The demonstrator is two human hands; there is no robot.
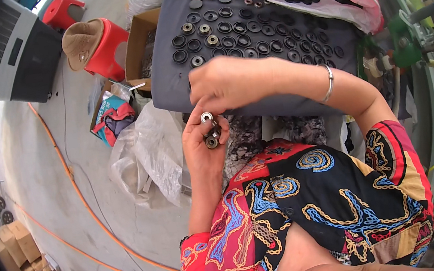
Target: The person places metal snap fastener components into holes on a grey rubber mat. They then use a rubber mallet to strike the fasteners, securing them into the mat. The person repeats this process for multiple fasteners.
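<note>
Clock positions are taken from the centre of my view. At 10 o'clock stands a grey air cooler [25, 56]; an orange hose [73, 179] runs over the floor at 9 o'clock. Between 10 and 11 o'clock, a brown hat [83, 42] rests on a red stool [113, 46]. Clear plastic sheeting [144, 148] lies at 9 o'clock, and an open cardboard box [133, 56] stands at 11 o'clock. Near the centre, my left hand [195, 138] grasps small round metal parts [212, 142] in its fingers, clear of the table edge. At 12 o'clock, just above it, my right hand [226, 82] has curled fingers; I cannot tell whether they grip anything. Beyond, from 12 to 1 o'clock, black round parts [268, 30] lie spread on the grey-covered table [165, 84]. Towards 2 o'clock, an open white sack [369, 18] holds more dark parts.
</note>
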